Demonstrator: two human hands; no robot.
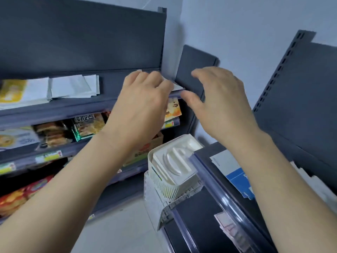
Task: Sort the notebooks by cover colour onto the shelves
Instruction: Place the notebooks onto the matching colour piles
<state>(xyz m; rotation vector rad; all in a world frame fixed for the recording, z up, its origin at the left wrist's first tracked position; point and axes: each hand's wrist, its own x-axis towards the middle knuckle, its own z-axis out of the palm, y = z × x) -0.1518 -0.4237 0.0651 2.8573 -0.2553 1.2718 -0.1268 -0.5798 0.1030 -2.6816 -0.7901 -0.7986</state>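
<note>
White notebooks (73, 87) lie flat on the dark top shelf (60, 108) at the left, beside one with a yellow cover (11, 92). My left hand (144, 99) rests, fingers bent, on a white notebook (177, 87) at the right end of that shelf; most of that notebook is hidden under the hand. My right hand (220, 103) hovers just to the right with fingers loosely curved and holds nothing. A blue and white notebook (237, 177) lies on the right-hand shelf (206, 212) under my right forearm.
Lower shelves at left hold snack packets (87, 127) and a cardboard box (145, 150). White plastic baskets (173, 170) stand between the two shelf units. A dark panel (195, 68) leans in the corner. A pink-edged item (228, 225) lies on the right shelf.
</note>
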